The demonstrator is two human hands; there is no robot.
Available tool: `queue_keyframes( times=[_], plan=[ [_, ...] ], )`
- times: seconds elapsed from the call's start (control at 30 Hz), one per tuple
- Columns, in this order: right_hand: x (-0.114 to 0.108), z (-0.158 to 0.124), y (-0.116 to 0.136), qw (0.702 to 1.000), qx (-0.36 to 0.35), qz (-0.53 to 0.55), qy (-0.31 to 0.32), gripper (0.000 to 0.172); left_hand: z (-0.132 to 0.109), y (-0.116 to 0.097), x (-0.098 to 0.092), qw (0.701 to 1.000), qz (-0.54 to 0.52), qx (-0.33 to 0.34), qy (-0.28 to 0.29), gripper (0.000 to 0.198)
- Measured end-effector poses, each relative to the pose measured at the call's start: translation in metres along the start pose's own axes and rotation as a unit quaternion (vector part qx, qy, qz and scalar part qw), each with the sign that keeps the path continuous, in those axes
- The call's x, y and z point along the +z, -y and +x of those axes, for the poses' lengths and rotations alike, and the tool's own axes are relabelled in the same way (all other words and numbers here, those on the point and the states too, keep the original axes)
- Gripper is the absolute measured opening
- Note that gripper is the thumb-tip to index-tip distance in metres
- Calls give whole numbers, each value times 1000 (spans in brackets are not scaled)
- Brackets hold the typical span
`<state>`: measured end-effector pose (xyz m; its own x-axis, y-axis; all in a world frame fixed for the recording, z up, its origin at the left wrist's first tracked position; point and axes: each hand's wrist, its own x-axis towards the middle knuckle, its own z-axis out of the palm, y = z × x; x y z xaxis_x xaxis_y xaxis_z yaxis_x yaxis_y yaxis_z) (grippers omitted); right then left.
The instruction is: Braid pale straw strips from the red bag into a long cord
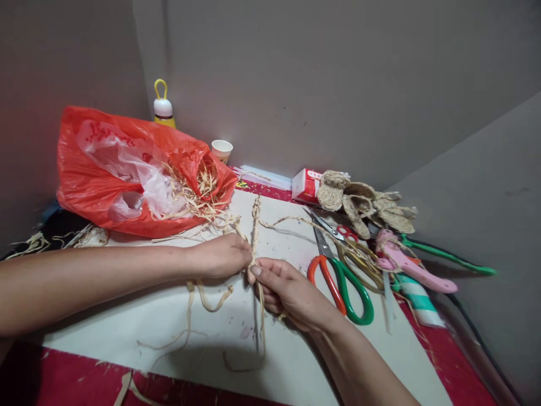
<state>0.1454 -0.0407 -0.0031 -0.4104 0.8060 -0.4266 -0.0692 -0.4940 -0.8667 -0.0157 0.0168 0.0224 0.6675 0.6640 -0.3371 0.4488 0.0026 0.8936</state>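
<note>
In the middle of the board, a thin stem wrapped in pale raffia (pixel 256 223) stands up between my hands, its bare lower part running down below them. My left hand (pixel 228 256) is closed, fingertips pressed against the wrapping from the left. From the right, my right hand (pixel 281 285) pinches the same spot between thumb and fingers. Loose raffia strands (pixel 262 321) hang beneath my fingers, and a curled raffia strip (pixel 213 307) shows below my left hand. A thin twisted raffia cord (pixel 287 220) trails off to the right. My fingers hide the exact grip point.
A red plastic bag (pixel 105 197) spills raffia at the left. Large scissors with orange and green handles (pixel 355 299) lie near my right wrist. Behind them are a pink glue gun (pixel 412 268) and woven straw pieces (pixel 359 203). A paper cup (pixel 222 149) and yellow bottle (pixel 164 110) stand behind.
</note>
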Motion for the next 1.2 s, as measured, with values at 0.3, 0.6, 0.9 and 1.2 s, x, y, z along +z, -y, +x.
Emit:
queue_keyframes(
  times=[0.3,0.6,0.9,1.2],
  plan=[
    [-1,-2,0,998,-9,-55,10,28,-1,16,-1,995,-28,94,-5,28],
    [0,-5,7,953,-114,-279,-35,25,-4,12,-3,973,-210,-63,66,22],
    [9,-9,10,898,-149,-407,-76,22,-9,16,-1,951,-280,-84,97,20],
    [8,-8,8,887,-137,-432,-86,23,-12,10,2,957,-261,-112,59,10]
  ],
)
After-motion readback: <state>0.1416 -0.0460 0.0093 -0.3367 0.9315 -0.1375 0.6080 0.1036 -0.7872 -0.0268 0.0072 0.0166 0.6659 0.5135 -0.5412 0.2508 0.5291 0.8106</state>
